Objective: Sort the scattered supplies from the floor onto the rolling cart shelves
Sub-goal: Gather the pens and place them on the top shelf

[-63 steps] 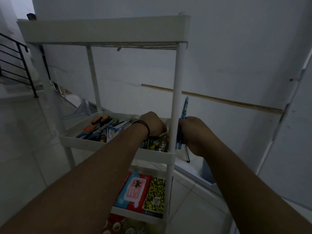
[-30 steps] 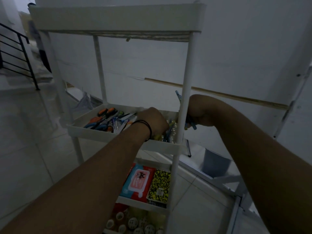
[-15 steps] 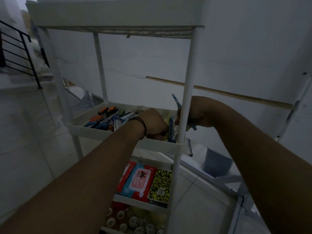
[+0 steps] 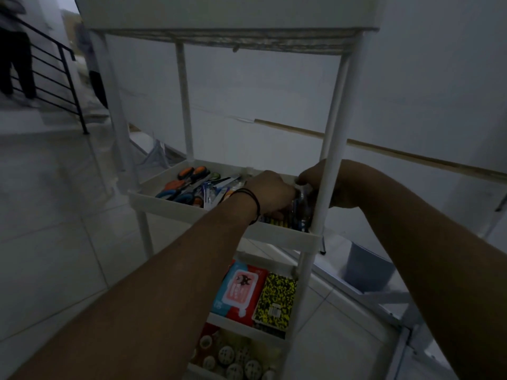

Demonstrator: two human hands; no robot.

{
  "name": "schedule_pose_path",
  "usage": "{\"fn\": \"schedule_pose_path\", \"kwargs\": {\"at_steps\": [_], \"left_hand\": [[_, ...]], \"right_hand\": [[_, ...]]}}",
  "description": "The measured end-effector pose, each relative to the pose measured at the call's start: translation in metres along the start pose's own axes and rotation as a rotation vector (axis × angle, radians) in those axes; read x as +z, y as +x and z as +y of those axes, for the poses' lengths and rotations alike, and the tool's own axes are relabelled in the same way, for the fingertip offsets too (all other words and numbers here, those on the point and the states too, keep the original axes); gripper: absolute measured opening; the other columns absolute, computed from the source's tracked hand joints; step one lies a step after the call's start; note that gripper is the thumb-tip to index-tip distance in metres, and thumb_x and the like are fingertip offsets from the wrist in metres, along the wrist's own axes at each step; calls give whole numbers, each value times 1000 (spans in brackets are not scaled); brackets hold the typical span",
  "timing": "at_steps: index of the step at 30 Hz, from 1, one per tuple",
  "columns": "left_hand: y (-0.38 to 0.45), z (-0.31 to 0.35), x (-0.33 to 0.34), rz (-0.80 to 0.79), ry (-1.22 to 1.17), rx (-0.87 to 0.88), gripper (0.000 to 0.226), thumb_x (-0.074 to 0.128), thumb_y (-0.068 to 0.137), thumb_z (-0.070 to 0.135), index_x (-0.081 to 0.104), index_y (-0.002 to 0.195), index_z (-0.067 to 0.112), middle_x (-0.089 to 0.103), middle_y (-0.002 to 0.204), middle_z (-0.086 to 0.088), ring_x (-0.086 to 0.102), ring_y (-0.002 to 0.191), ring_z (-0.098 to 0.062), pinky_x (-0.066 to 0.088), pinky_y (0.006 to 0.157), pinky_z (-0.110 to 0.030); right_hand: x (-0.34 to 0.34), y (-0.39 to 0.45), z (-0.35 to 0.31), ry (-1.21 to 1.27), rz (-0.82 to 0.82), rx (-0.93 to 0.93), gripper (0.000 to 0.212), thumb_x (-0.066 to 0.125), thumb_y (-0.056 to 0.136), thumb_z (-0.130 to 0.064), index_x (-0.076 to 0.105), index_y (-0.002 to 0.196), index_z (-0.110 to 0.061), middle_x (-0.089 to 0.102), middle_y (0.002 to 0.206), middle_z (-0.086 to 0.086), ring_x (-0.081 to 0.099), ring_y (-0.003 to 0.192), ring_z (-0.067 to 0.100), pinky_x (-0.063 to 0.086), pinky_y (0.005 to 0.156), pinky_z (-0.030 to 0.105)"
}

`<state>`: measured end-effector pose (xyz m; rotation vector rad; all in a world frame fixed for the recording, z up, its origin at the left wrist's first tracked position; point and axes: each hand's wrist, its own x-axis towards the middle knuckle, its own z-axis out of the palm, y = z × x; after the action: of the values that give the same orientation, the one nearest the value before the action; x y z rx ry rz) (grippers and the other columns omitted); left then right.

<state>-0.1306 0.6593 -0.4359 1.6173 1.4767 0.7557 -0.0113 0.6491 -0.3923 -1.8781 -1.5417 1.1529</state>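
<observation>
A white rolling cart stands before me; the rim of its second shelf [image 4: 192,212] is near the middle of the view. At that shelf's right front corner stands a bundle of blue pens [image 4: 297,215]. My left hand [image 4: 270,192], with a dark band on its wrist, reaches into the tray with fingers curled down on the bundle. Partly behind the cart's front post [image 4: 332,149], my right hand [image 4: 311,178] pinches the top of a blue pen in the same corner. Scissors with orange and blue handles [image 4: 189,175] lie at the shelf's left.
The shelf below holds a red and blue wipes pack [image 4: 241,289] and a yellow-black notebook [image 4: 275,303]; tape rolls [image 4: 233,357] fill the lowest one. A blue bin [image 4: 367,270] stands on the floor at right. A black railing [image 4: 55,78] and a person's legs [image 4: 16,58] are far left.
My right hand has come down from beside the post into the shelf corner, bringing the blue pen among the others. My left hand stayed on the bundle. The view moved closer.
</observation>
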Motion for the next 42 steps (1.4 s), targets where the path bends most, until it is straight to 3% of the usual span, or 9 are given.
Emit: {"fn": "schedule_pose_path", "kwargs": {"at_steps": [3, 8, 11, 13, 16, 20, 28, 36, 42], "left_hand": [[-3, -1, -1, 6, 117, 50, 25, 60, 89, 24, 66, 91, 0, 65, 76, -9, 62, 59, -17, 54, 55, -20], [-3, -5, -3, 32, 333, 153, 20, 56, 86, 14, 69, 89, -1, 68, 92, -20, 61, 76, -26, 50, 67, -31], [-3, -5, -4, 92, 366, 174, 20, 54, 86, 11, 69, 94, 1, 67, 94, -22, 59, 78, -25, 48, 67, -30], [-7, -3, -3, 116, 360, 202, 26, 55, 86, 10, 69, 106, 1, 67, 110, -17, 63, 95, -29, 54, 84, -35], [-14, -1, -1, 43, 451, 259, 29, 56, 88, 16, 67, 114, 8, 66, 114, -9, 61, 101, -25, 51, 86, -32], [-17, -2, -2, 29, 474, 283, 23, 60, 84, 16, 71, 96, 0, 69, 97, -17, 64, 83, -25, 49, 65, -27], [-20, -3, -4, 24, 540, 344, 20, 60, 85, 16, 74, 100, 11, 71, 102, -6, 64, 92, -21, 52, 83, -30], [-34, -8, -25, 322, 461, 368, 25, 50, 89, 8, 72, 99, 1, 70, 104, -11, 64, 95, -24, 47, 84, -21], [-64, -29, -44, 404, 457, 383, 25, 50, 90, 10, 70, 104, 7, 67, 114, -4, 60, 103, -17, 39, 80, -14]], "right_hand": [[-3, 0, -1, -42, -33, -21, 13, 53, 94, -11, 53, 91, 3, 59, 101, 22, 62, 91, 31, 57, 71, 33], [-6, -2, 7, -137, 13, -170, 9, 57, 89, -3, 59, 94, 4, 61, 83, 14, 60, 66, 19, 52, 43, 18], [-9, 9, 15, -284, 152, -371, 25, 59, 85, 2, 60, 109, 9, 65, 100, 20, 64, 86, 28, 56, 81, 37], [-8, 13, 20, -428, 243, -462, 29, 60, 85, -4, 61, 113, 4, 63, 115, 21, 60, 106, 34, 48, 96, 44], [-2, 15, 24, -750, 244, -577, 34, 61, 88, -15, 60, 122, -10, 57, 128, 10, 52, 119, 25, 39, 104, 31], [2, 11, 26, -957, 90, -501, 28, 55, 91, -23, 62, 118, -19, 59, 120, 8, 54, 111, 26, 41, 101, 45], [-1, 2, 34, -822, 112, -630, 26, 53, 92, -16, 65, 114, -7, 63, 116, 10, 59, 106, 23, 45, 96, 32], [5, -17, 57, -251, 405, -605, 25, 48, 94, -14, 65, 112, -12, 62, 106, 3, 51, 86, 10, 38, 76, 25], [17, -42, 81, -107, 545, -532, 33, 46, 96, -18, 56, 126, -13, 58, 128, 8, 53, 114, 19, 33, 90, 24]]}}
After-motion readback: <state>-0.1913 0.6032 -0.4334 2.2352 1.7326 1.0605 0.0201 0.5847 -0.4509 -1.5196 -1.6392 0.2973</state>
